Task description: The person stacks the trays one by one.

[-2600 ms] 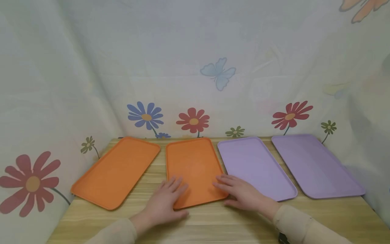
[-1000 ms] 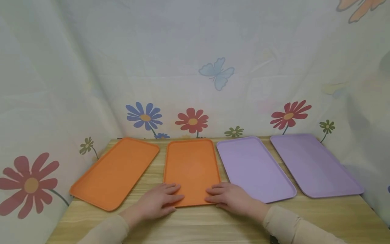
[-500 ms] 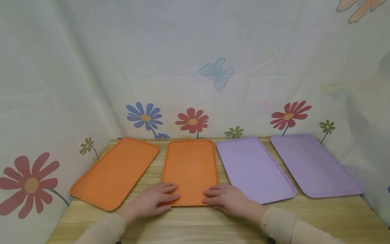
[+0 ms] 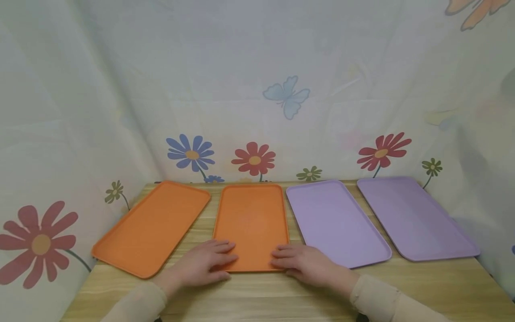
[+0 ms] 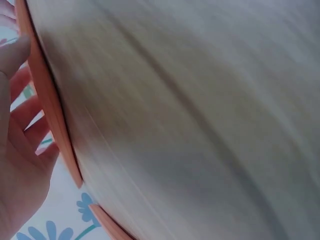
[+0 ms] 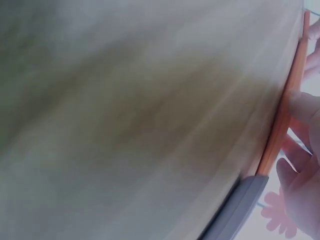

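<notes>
In the head view an orange tray (image 4: pixel 251 219) lies flat in the middle, its short side toward me. My left hand (image 4: pixel 203 264) rests at its near left corner, with loosely extended fingers over the rim. Opposite it, my right hand (image 4: pixel 306 264) lies on the near right corner in much the same way. The left wrist view has the left thumb (image 5: pixel 17 52) against the tray's near edge (image 5: pixel 47 100). From the right wrist, the right thumb (image 6: pixel 302 105) meets that same orange edge (image 6: pixel 280 125). Neither hand's fingers wrap round the tray.
Another orange tray (image 4: pixel 150 228) lies slanted on the left. Two purple trays, one (image 4: pixel 338 223) beside my right hand and one (image 4: pixel 416 219) at the far right, also lie slanted. All rest on a wooden table (image 4: pixel 257 297) before a flowered cloth (image 4: pixel 225 89).
The middle orange tray, slanted at first, has turned straight and shifted slightly left. Both hands moved left with its near end; in the last half second they barely moved.
</notes>
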Demonstrator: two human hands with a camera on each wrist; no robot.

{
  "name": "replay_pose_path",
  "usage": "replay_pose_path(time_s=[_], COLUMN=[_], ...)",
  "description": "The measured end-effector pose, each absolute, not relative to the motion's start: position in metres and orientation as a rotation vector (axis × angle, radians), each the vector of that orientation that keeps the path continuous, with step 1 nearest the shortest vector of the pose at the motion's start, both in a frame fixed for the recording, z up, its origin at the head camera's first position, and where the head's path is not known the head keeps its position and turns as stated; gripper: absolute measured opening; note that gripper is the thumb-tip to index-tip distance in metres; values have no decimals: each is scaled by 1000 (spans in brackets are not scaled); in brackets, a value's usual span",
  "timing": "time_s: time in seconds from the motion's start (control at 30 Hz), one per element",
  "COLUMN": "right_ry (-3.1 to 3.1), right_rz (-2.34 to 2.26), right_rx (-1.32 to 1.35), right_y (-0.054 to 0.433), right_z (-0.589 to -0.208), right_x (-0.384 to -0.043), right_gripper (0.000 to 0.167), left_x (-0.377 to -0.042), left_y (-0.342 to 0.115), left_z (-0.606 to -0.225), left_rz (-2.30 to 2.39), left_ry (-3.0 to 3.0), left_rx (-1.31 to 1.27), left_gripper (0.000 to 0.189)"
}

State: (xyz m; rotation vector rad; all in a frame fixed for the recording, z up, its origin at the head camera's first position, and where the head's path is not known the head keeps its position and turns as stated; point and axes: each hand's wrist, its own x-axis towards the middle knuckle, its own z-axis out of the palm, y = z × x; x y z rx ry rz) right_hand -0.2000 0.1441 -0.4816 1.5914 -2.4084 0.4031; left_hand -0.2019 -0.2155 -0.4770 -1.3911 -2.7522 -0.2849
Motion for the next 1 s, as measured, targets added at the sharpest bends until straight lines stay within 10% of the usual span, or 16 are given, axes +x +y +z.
replay_pose_path(time_s=[1.0], right_ry=[-2364], right_rz=[616], right_rx=[1214], right_y=[194], right_z=[-468], right_x=[-209], right_gripper=[56], left_x=[-213], left_y=[-141], left_z=[-460], left_rz=[-557], left_ry=[-2694], left_rx=[-1052], left_gripper=[58])
